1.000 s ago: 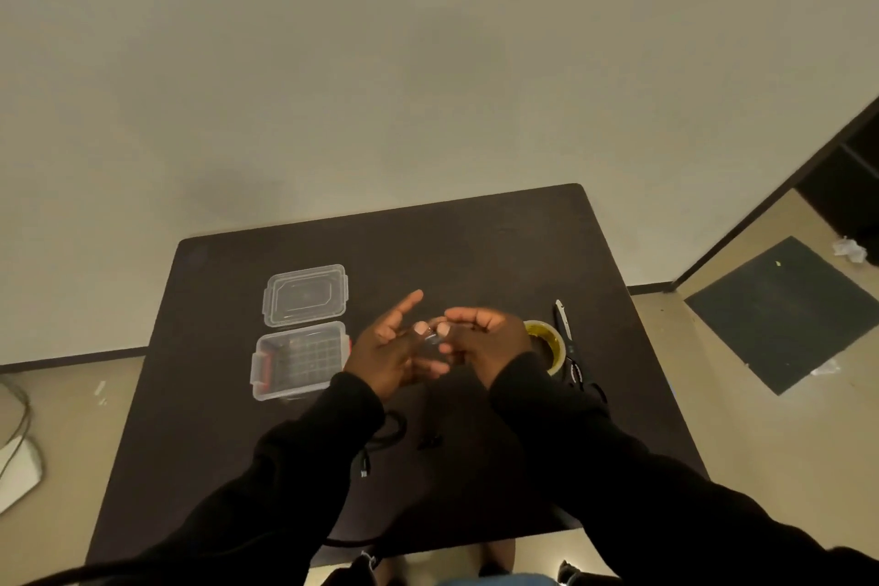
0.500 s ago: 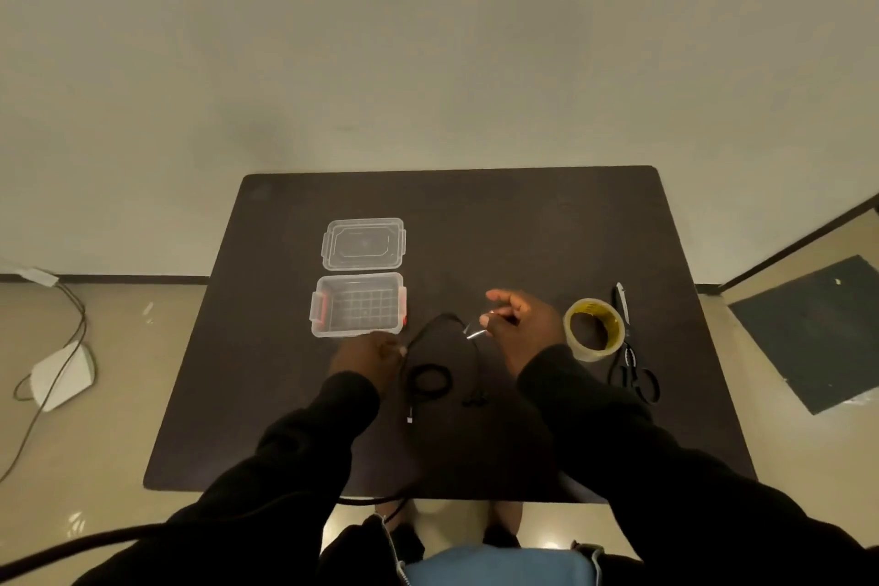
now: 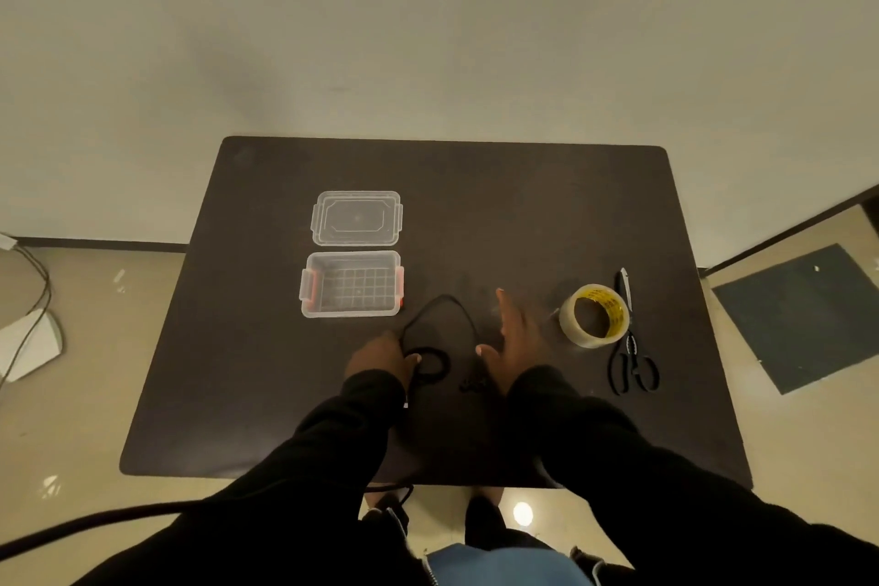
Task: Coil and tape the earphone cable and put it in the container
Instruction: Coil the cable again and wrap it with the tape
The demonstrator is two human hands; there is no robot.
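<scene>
Pale, plain wall [image 3: 428, 24] fills the upper half of the view, meeting a beige glossy floor [image 3: 85, 395] along a dark skirting line. Against it stands a dark brown table [image 3: 547, 214] with rounded corners. On the floor to the left lie a white device [image 3: 28, 343] and a thin cord; to the right lies a dark mat [image 3: 799, 314].

On the table's left-centre sits an open clear container [image 3: 352, 285] with red side latches and a gridded bottom, and its clear lid [image 3: 356, 218] lies flat just beyond it. Near the right edge a roll of clear tape [image 3: 593, 315] rests beside black scissors [image 3: 632, 357], which touch or nearly touch the roll.

The black earphone cable [image 3: 442, 324] lies on the table between the two hands, just near of the container, partly wound into a small coil with a loose loop arching away from it. The left hand [image 3: 380, 359] rests at the coil with fingers curled onto it, apparently pinching the cable. The right hand [image 3: 516, 338] is spread and empty, blurred, hovering between the cable and the tape. Both arms wear black sleeves.
</scene>
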